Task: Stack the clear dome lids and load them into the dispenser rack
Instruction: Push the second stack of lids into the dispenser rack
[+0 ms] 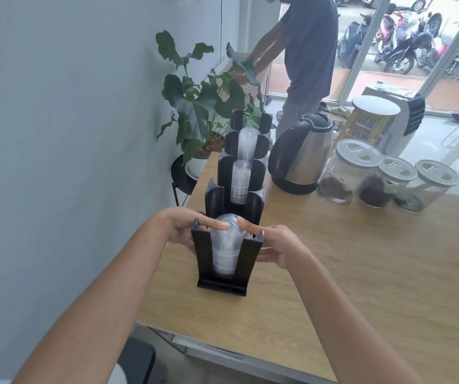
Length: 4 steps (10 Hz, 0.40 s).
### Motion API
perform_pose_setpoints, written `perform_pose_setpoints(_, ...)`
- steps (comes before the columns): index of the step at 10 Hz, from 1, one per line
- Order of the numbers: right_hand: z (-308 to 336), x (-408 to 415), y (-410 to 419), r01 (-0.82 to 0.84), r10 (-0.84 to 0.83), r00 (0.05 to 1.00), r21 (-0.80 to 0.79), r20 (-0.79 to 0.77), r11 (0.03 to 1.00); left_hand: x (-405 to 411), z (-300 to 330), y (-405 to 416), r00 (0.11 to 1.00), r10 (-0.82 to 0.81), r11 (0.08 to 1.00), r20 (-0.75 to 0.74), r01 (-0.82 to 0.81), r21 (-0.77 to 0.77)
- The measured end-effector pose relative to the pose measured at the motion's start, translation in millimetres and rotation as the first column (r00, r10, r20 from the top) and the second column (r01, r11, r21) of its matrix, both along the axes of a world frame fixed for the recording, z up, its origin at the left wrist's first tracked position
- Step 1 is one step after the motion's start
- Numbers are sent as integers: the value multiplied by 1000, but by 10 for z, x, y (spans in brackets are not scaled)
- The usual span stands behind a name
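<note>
While both grips clamp the lid stack (224, 245) from either side, left hand (180, 228) and right hand (274, 245) level, its upright axis points straight down into the dispenser rack's (204, 259) nearest slot.

Both hands, left (186, 228) & right (271, 245), hold dome lids (225, 245) in front rack (222, 261) slot

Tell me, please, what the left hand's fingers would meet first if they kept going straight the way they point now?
Probably the right hand: the left hand points its fingers rightward across the top of the dome lid stack, and the right fingertips sit just beyond them. Depth is unclear.
</note>
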State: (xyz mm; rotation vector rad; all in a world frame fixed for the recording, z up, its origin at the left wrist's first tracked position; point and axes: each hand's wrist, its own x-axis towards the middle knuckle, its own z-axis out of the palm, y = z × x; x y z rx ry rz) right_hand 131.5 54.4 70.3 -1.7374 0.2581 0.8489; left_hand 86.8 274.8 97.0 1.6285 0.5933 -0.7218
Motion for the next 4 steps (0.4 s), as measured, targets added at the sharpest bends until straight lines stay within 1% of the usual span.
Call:
perform_pose_setpoints(3,38,-9,-49,-41,41,999,37,11,998,-38,68,-7,1000,-9,1000,-26,9,-15)
perform_pose_setpoints(4,110,-4,-59,-82,80,996,31,39,996,-39,116,12,1000,-6,1000,4,6,-14)
